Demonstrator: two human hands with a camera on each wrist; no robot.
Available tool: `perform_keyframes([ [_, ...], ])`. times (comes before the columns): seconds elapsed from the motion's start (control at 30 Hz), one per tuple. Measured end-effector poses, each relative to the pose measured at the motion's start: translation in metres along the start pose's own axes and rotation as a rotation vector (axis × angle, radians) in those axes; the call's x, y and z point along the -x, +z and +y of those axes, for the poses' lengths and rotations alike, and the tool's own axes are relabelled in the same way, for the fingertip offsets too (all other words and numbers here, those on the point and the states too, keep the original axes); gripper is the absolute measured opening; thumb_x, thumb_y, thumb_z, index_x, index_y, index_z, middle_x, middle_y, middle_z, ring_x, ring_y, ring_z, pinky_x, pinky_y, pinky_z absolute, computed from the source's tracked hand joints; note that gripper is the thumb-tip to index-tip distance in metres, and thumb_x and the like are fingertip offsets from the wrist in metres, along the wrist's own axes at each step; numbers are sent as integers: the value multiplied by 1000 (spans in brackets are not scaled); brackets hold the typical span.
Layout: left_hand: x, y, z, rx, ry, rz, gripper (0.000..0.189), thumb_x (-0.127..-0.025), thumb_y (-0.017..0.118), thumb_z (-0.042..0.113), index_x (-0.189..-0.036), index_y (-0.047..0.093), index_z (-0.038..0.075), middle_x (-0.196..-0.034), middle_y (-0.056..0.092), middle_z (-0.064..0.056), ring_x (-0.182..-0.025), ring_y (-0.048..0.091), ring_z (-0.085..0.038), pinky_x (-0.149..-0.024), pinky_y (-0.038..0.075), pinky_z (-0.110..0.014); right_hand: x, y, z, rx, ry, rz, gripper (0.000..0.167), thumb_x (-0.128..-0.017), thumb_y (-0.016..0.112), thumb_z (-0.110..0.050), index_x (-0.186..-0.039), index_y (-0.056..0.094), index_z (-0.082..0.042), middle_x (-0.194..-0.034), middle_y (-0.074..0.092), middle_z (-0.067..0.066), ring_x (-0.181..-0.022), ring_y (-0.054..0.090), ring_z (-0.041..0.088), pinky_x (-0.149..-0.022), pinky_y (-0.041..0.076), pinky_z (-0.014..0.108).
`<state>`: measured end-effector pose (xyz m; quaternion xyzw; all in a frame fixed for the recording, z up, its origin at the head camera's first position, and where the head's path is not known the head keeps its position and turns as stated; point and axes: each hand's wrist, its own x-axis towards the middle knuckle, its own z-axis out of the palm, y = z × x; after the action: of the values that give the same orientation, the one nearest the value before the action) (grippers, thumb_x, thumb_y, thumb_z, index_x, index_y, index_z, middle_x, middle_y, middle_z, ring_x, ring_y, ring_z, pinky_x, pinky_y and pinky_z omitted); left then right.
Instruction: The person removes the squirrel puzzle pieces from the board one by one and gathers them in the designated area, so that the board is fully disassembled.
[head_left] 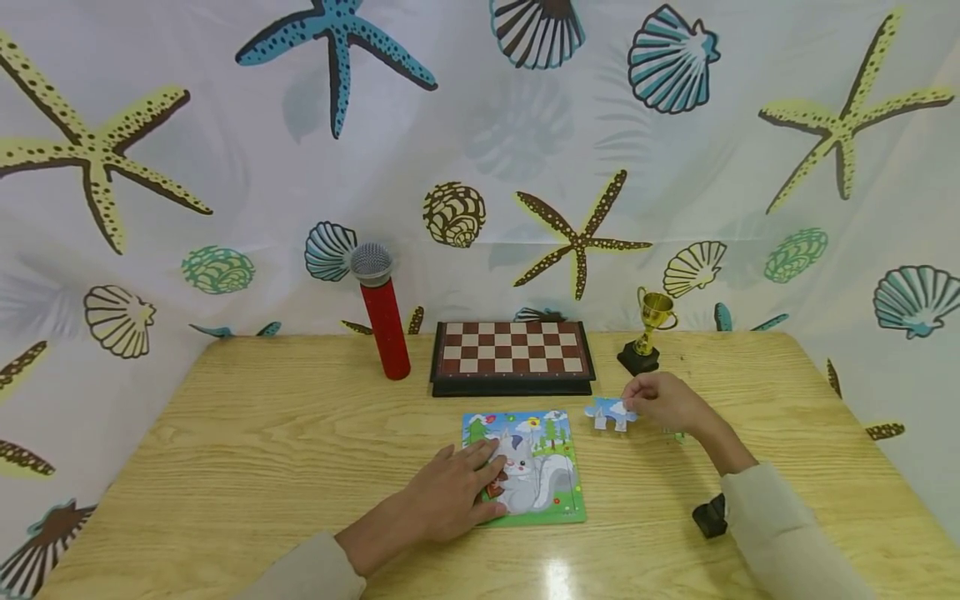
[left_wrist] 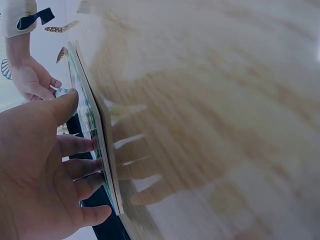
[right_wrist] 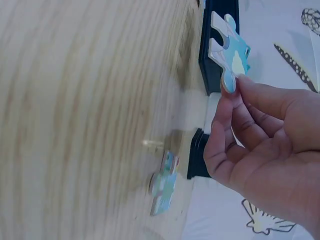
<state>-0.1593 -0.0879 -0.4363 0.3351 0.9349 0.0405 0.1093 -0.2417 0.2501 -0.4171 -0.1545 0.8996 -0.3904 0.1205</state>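
A squirrel picture puzzle board lies on the table in front of the person. The left hand rests on its left side with the fingers spread over the picture, as the left wrist view also shows from low down. Between thumb and forefinger, the right hand pinches a light-blue jigsaw piece with white patches, held up to the right of the board. Another puzzle piece lies on the table near the right hand, mostly covered by that hand in the head view.
Behind the puzzle stands a chessboard box. A red microphone is upright to its left, and a gold trophy cup on a black base is to its right. A patterned cloth hangs behind the wooden table.
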Motion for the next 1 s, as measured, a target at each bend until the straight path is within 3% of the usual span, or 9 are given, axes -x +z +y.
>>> perform_keyframes([
  [0.27,0,-1,0,13,-12,-7,65,-94,47,53,-145,41,12,-153,35,-9,-141,34,-26,-109,33,-55,5,-9,12,30,63,-1,14,-94,54,-7,-97,63,4,-86,64,13,-72,53,15,-64,44,28],
  [0.53,0,-2,0,10,-13,-14,66,-94,48,54,-145,40,13,-154,33,-9,-142,33,-26,-110,31,-56,4,-10,21,106,126,79,13,-91,61,-10,-92,68,1,-83,68,10,-72,58,15,-64,46,28],
  [1.0,3,-2,-4,37,23,-40,72,-92,50,55,-148,33,13,-157,27,-9,-144,28,-27,-110,29,-58,-1,-4,19,225,204,130,12,-88,66,-12,-89,72,-2,-77,70,8,-64,57,13,-58,44,25],
])
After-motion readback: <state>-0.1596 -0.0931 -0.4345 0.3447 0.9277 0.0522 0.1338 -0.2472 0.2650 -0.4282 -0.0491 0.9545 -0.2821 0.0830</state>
